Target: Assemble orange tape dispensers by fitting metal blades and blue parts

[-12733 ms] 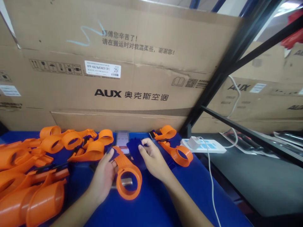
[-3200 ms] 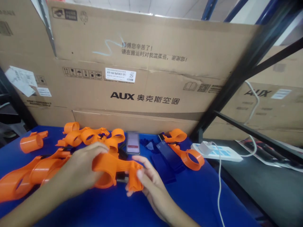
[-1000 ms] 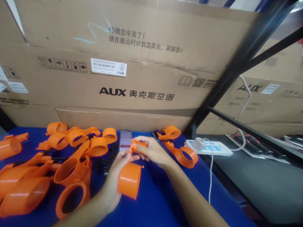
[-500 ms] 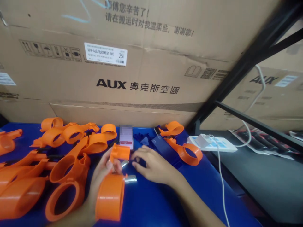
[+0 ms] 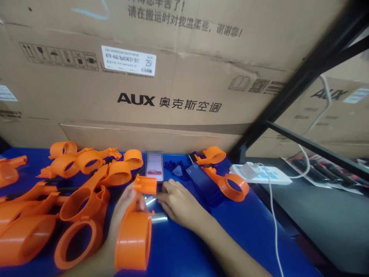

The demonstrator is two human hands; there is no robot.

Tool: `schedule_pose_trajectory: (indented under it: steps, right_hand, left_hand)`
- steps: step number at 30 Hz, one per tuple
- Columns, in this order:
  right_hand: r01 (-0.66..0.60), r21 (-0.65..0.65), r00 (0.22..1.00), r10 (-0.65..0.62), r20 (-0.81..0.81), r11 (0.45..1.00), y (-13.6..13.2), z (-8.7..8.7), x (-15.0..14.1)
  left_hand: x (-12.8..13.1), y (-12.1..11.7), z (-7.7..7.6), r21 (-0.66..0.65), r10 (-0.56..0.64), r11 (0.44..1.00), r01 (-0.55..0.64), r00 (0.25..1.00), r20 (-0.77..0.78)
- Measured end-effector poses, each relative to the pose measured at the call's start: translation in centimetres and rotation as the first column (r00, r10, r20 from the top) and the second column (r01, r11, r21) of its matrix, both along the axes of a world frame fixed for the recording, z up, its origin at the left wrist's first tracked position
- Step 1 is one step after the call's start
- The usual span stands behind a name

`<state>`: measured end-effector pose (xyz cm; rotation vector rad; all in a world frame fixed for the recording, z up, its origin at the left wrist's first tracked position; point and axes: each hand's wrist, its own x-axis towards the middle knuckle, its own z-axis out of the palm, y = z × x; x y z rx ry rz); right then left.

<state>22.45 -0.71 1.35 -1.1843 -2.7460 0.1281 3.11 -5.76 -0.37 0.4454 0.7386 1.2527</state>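
My left hand (image 5: 123, 211) is closed around an orange plastic tape dispenser (image 5: 133, 240), its wide ring toward me and its narrow head pointing away. Just right of it, my right hand (image 5: 177, 202) reaches low over the blue surface with fingers curled and pressed together. Those fingertips are partly hidden, and whatever they grip cannot be made out. Close by lie shiny metal strips, one metal strip (image 5: 150, 200) by the fingertips and another metal strip (image 5: 159, 218) beside the dispenser's ring.
Several orange tape dispensers (image 5: 76, 240) crowd the left side, and more dispensers (image 5: 234, 187) lie at the right. A phone (image 5: 155, 172), small dark blue parts (image 5: 177, 170) and a blue box-like piece (image 5: 204, 184) sit behind my hands. A power strip (image 5: 271, 175) trails a white cable. Cardboard boxes (image 5: 173, 80) stand behind.
My right hand's fingers have closed together and drawn down by the metal strips. My left hand keeps the tape dispenser almost where it was. The view has shifted slightly.
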Motion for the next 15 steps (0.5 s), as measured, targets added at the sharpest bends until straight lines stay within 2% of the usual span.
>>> schedule_pose_trajectory:
  steps: [4, 11, 15]
  right_hand:
    - [0.020, 0.034, 0.999, -0.021, 0.038, 0.999, -0.2, 0.5, 0.1]
    - [0.008, -0.044, 0.992, -0.013, -0.122, 0.999, 0.3, 1.2, 1.2]
    - [-0.027, -0.106, 0.988, 0.010, -0.155, 0.994, 0.3, 1.0, 1.2]
  left_hand:
    - [0.5, 0.2, -0.6, 0.084, -0.004, 0.996, 0.012, 0.996, -0.094]
    - [-0.1, 0.3, -0.1, -0.061, -0.081, 0.995, 0.080, 0.997, -0.017]
    - [-0.1, 0.4, -0.2, -0.051, -0.150, 0.988, 0.149, 0.988, -0.024]
